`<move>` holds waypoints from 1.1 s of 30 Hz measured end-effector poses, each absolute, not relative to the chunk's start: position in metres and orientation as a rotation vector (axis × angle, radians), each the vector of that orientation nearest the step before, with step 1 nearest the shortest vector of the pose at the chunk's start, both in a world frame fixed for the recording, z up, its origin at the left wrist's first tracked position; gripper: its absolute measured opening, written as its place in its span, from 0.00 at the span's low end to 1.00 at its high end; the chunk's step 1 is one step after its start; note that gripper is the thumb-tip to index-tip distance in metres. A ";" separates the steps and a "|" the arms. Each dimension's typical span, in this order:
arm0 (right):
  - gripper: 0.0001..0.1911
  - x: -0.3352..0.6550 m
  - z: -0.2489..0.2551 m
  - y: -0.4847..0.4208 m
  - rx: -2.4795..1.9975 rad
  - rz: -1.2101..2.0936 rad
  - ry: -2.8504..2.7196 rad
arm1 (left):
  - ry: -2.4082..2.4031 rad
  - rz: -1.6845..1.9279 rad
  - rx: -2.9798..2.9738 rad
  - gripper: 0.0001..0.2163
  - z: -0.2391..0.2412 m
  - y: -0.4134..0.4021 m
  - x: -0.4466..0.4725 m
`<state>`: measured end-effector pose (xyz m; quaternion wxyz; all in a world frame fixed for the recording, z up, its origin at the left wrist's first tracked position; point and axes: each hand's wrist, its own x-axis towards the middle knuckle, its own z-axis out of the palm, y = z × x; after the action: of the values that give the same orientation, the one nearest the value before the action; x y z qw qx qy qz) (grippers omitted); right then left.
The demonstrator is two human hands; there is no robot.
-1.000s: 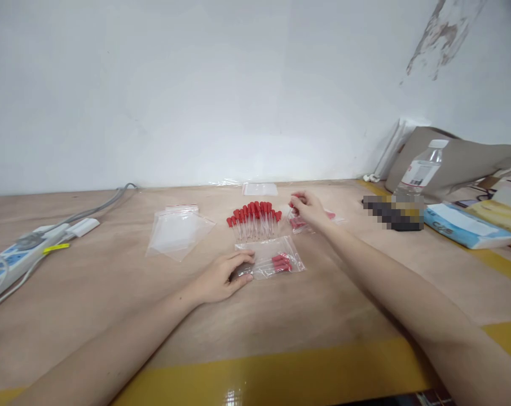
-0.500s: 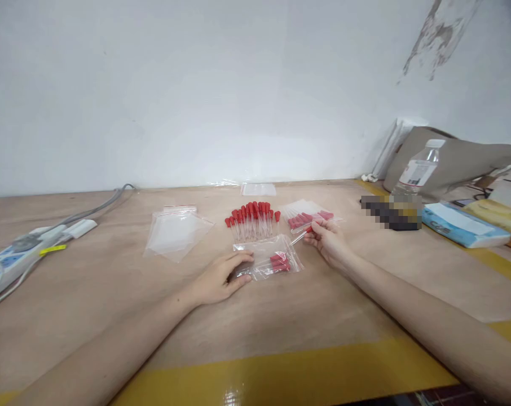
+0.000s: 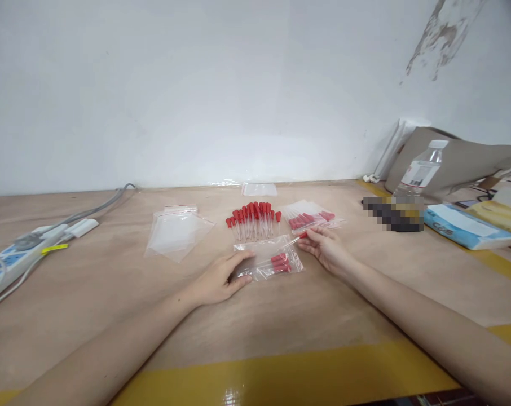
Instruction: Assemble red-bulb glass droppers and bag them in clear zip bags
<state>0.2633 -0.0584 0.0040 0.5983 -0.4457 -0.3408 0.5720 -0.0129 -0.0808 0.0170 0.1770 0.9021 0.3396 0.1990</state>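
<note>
Under the fingers and thumb of my left hand [image 3: 224, 276] lies the left end of a clear zip bag [image 3: 264, 248], held against the table. Several droppers with red rubber bulbs [image 3: 281, 262] are inside it, bulbs toward the right. My right hand [image 3: 325, 248] pinches one more dropper [image 3: 302, 235] by its red bulb. Its clear tube points left, over or into the bag's right end; which one I cannot tell. Just beyond the bag, a fan of loose droppers [image 3: 255, 214] lies with red bulbs away from me. Filled bags [image 3: 308, 217] of droppers lie behind my right hand.
Flat clear bags [image 3: 177, 234] are stacked to the left, and another small bag pile [image 3: 259, 190] lies by the wall. A power strip [image 3: 14, 259] with cables sits far left. On the right are a water bottle [image 3: 420, 172], a blue tissue pack [image 3: 467, 225] and a grey bag [image 3: 462, 160].
My right hand has moved slightly left, bringing the dropper's tube from beside the bag's right end to over or into it. My left hand stays on the bag.
</note>
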 end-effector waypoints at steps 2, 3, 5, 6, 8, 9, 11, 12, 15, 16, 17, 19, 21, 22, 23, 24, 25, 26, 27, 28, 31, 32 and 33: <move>0.12 0.260 0.003 -0.063 -1.099 1.384 -0.993 | 0.978 0.552 2.558 0.21 0.017 -0.081 -0.013; 0.12 0.260 0.003 -0.064 -1.133 1.367 -1.127 | 0.981 0.545 2.559 0.21 0.017 -0.082 -0.013; 0.13 0.260 0.002 -0.064 -1.194 1.242 -1.374 | 0.984 0.531 2.561 0.21 0.018 -0.081 -0.012; 0.13 0.260 0.001 -0.062 -1.221 1.162 -1.473 | 0.983 0.527 2.561 0.21 0.018 -0.081 -0.012; 0.12 0.258 0.000 -0.058 -1.254 1.010 -1.590 | 0.976 0.526 2.562 0.21 0.019 -0.081 -0.011; 0.12 0.257 -0.001 -0.056 -1.266 0.952 -1.605 | 0.973 0.527 2.562 0.21 0.019 -0.081 -0.011; 0.12 0.252 -0.002 -0.053 -1.296 0.881 -1.566 | 0.962 0.527 2.565 0.21 0.019 -0.081 -0.011; 0.12 0.249 -0.002 -0.052 -1.309 0.880 -1.535 | 0.956 0.527 2.568 0.21 0.019 -0.081 -0.011; 0.13 0.245 0.000 -0.056 -1.250 1.046 -1.578 | 0.949 0.529 2.571 0.21 0.018 -0.080 -0.012; 0.13 0.245 0.001 -0.058 -1.193 1.118 -1.637 | 0.952 0.530 2.569 0.21 0.018 -0.080 -0.012; 0.13 0.246 0.002 -0.060 -1.131 1.180 -1.702 | 0.954 0.531 2.567 0.21 0.017 -0.079 -0.012; 0.12 0.251 0.005 -0.061 -1.081 1.228 -1.804 | 0.947 0.537 2.568 0.22 0.016 -0.078 -0.012; 0.11 0.257 0.008 -0.057 -1.189 1.157 -1.835 | 0.919 0.542 2.579 0.21 0.015 -0.077 -0.012; 0.10 0.260 0.010 -0.053 -1.274 1.062 -1.834 | 0.902 0.547 2.585 0.20 0.015 -0.076 -0.012; 0.08 0.262 0.013 -0.047 -1.363 0.929 -1.830 | 0.888 0.551 2.589 0.19 0.015 -0.076 -0.012; 0.07 0.263 0.015 -0.039 -1.442 0.777 -1.824 | 0.879 0.553 2.588 0.18 0.015 -0.076 -0.012; 0.06 0.262 0.019 -0.031 -1.503 0.630 -1.820 | 0.876 0.557 2.582 0.18 0.015 -0.076 -0.012; 0.06 0.260 0.023 -0.023 -1.550 0.507 -1.819 | 0.878 0.559 2.572 0.17 0.015 -0.076 -0.012; 0.07 0.256 0.027 -0.015 -1.598 0.428 -1.819 | 0.884 0.562 2.560 0.16 0.015 -0.076 -0.012; 0.11 0.251 0.031 -0.007 -1.653 0.399 -1.813 | 0.892 0.565 2.547 0.15 0.015 -0.076 -0.012; 0.25 0.234 0.038 0.013 -1.817 0.510 -1.741 | 0.901 0.579 2.515 0.12 0.016 -0.078 -0.013; 0.27 0.228 0.039 0.018 -1.852 0.583 -1.694 | 0.900 0.580 2.509 0.11 0.016 -0.078 -0.013; 0.28 0.224 0.039 0.023 -1.869 0.663 -1.644 | 0.898 0.581 2.504 0.10 0.017 -0.078 -0.013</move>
<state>0.2237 0.0228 0.0386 0.2791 -0.6966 -0.6129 0.2473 -0.0131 -0.0782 0.0166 0.2079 0.8994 0.3227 0.2088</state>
